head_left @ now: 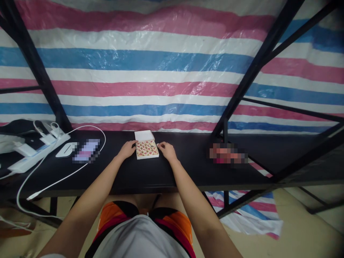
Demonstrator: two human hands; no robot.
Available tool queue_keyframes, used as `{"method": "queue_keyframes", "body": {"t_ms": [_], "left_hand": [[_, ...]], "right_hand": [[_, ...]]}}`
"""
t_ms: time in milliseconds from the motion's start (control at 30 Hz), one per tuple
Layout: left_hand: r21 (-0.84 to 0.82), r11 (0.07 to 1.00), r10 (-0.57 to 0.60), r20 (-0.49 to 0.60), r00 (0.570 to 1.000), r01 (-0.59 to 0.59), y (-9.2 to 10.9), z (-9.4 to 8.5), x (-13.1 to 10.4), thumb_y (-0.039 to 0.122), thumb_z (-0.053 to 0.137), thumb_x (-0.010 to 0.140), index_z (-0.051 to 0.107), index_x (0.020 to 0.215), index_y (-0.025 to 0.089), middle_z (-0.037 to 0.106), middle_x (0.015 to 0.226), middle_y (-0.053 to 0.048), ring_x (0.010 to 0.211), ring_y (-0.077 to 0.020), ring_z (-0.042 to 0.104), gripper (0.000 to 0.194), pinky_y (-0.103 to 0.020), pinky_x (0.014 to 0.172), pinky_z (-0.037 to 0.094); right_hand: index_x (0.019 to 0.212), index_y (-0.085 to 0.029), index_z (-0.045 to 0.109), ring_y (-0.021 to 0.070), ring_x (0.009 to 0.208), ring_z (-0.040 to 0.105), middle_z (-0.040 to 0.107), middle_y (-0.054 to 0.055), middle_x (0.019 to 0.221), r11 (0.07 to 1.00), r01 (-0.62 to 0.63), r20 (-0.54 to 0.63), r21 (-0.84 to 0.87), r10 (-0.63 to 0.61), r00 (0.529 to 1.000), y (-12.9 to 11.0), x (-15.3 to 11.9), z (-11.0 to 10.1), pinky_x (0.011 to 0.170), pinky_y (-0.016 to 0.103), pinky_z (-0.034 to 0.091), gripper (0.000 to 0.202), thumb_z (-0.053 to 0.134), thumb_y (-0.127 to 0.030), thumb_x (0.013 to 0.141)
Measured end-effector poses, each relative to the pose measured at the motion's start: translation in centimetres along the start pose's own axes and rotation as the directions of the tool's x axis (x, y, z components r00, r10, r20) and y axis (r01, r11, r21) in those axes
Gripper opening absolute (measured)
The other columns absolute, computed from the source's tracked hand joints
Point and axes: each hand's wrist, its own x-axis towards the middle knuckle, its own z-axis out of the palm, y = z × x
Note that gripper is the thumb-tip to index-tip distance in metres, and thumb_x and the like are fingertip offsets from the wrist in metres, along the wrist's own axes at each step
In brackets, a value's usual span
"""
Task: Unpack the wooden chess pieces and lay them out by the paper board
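Note:
A small white box stands on the black desk in front of me, filled with round Chinese chess pieces that carry red characters. Its white lid is flipped back on the far side. My left hand grips the box's left edge, thumb and fingers bent against it. Beside the right edge, my right hand pinches what looks like a pale chess piece between thumb and forefinger; most of it is covered by the fingertips.
On the left lie a white power strip with plugs, a white cable, a white flat device and a blurred phone-like thing. A pixelated reddish object lies at right. Black metal posts frame the desk before a striped tarp.

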Motion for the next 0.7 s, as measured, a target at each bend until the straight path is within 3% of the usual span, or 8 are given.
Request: {"method": "queue_keyframes", "body": {"t_ms": [200, 333, 700], "left_hand": [[-0.011, 1.0, -0.003, -0.002, 1.0, 0.003, 0.0, 0.1, 0.1, 0.017, 0.049, 0.081, 0.057, 0.122, 0.015, 0.063, 0.112, -0.011, 0.105, -0.0227, 0.058, 0.042, -0.034, 0.095, 0.043], [-0.027, 1.0, -0.002, -0.013, 1.0, 0.002, -0.1, 0.1, 0.0, 0.016, 0.05, 0.08, 0.057, 0.122, 0.015, 0.063, 0.11, -0.011, 0.103, -0.0225, 0.058, 0.043, -0.035, 0.095, 0.043], [-0.062, 0.997, -0.045, -0.018, 0.999, 0.044, -0.1, 0.2, 0.2, 0.014, 0.052, 0.078, 0.054, 0.123, 0.015, 0.065, 0.107, -0.009, 0.103, -0.0226, 0.057, 0.045, -0.035, 0.095, 0.043]], "right_hand": [[0.124, -0.025, 0.056, 0.0234, 0.105, 0.053, 0.06, 0.008, 0.12, 0.972, 0.106, 0.048, -0.21, -0.098, 0.994, -0.6, -0.3, 0.1, 0.088, 0.033, 0.041, 0.039, 0.045, -0.027, 0.087], [0.133, -0.023, 0.047, 0.0261, 0.107, 0.05, 0.055, 0.01, 0.126, 0.964, 0.114, 0.061, -0.241, -0.102, 0.993, -1.1, -0.5, 0.1, 0.088, 0.036, 0.04, 0.046, 0.043, -0.025, 0.087], [0.125, -0.023, 0.051, 0.0247, 0.106, 0.051, 0.055, 0.01, 0.118, 0.977, 0.062, 0.044, -0.202, -0.054, 0.998, -1.9, -1.2, -0.1, 0.087, 0.035, 0.041, 0.042, 0.047, -0.022, 0.084]]}}
